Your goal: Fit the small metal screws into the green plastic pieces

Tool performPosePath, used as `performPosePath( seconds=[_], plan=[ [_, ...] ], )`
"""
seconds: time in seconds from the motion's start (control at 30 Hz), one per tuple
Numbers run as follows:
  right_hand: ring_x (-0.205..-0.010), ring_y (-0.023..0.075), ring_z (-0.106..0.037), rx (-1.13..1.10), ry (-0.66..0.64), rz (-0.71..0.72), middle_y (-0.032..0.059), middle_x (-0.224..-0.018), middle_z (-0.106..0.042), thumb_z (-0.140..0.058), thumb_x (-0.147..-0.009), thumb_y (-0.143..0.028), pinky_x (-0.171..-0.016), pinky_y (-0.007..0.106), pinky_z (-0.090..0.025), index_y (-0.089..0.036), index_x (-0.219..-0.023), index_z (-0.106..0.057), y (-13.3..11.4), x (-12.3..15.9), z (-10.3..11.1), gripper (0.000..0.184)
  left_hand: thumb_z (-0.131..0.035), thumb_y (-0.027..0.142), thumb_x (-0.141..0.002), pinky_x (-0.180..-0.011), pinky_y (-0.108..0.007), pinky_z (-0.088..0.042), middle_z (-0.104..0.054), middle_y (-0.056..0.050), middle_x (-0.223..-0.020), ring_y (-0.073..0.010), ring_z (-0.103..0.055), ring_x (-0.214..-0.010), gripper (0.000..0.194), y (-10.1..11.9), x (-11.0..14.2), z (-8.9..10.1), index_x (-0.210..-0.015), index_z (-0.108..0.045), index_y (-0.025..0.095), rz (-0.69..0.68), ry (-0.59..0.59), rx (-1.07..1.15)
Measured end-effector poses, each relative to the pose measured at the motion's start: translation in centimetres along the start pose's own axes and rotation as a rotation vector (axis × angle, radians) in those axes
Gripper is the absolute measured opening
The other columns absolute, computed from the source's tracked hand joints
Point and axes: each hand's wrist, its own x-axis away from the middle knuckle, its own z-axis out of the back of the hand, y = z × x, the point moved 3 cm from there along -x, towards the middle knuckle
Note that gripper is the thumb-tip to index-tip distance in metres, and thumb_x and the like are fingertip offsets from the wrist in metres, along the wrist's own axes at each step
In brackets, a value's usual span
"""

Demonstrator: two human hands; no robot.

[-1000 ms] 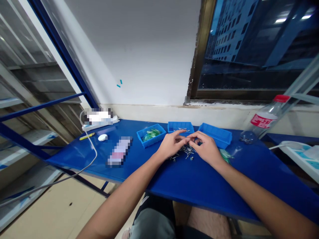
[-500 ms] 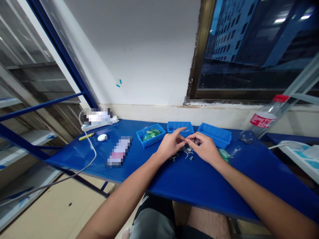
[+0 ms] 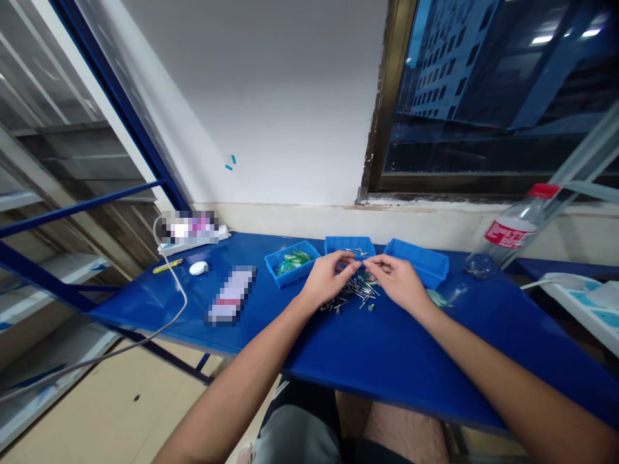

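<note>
Left forearm (image 3: 242,361) and right forearm (image 3: 488,367) reach forward, bare. Left hand (image 3: 331,280) and right hand (image 3: 396,283) angle inward, fingertips (image 3: 356,262) nearly meeting; any pinch can't be confirmed.

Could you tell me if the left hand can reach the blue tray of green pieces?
Probably yes: the left hand sits right beside the blue tray, and nothing stands between them.

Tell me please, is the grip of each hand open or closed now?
Left hand: grip partly closed, cannot tell if it holds anything.
Right hand: grip partly closed, cannot tell if it holds anything.
</note>
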Motion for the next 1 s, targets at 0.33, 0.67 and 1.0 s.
performPosePath(
  seconds=[0.33, 0.67, 1.0],
  plan=[
    [-0.05, 0.0176, -0.062, 0.134, 0.053, -0.054, 0.0044, -0.065, -0.071, -0.058, -0.094, -0.071, -0.05, 0.03, -0.048, -0.02, -0.079, -0.075, -0.5, -0.1, 0.2, 0.056, -0.071, 0.029, -0.092, -0.098, -0.036, -0.054, -0.077, -0.012, -0.118, -0.0262, -0.073, -0.108, 0.029, -0.3, 0.6, -1.6, -0.118, -0.076, 0.019, -0.258, -0.373, -0.396],
    [-0.054, 0.0189, -0.062, 0.339, 0.038, 0.121, 0.0027, -0.065, -0.072, -0.051, -0.1, -0.065, -0.05, 0.029, -0.044, -0.023, -0.079, -0.075, -1.3, 1.2, 0.1, 0.053, -0.066, 0.02, -0.093, -0.088, -0.031, -0.054, -0.081, -0.008, -0.101, -0.0226, -0.075, -0.091, 0.022, -0.6, 0.2, -1.3, -0.112, -0.078, 0.02, -0.253, -0.311, -0.462],
    [-0.057, 0.0185, -0.058, 0.418, 0.02, 0.207, 0.0016, -0.064, -0.069, -0.05, -0.102, -0.058, -0.057, 0.031, -0.043, -0.023, -0.071, -0.067, -2.8, 1.6, 0.3, 0.05, -0.07, 0.016, -0.09, -0.088, -0.03, -0.057, -0.082, -0.004, -0.104, -0.0205, -0.077, -0.094, 0.019, -1.3, 0.0, -0.6, -0.106, -0.078, 0.021, -0.103, -0.171, -0.315]
  ],
)
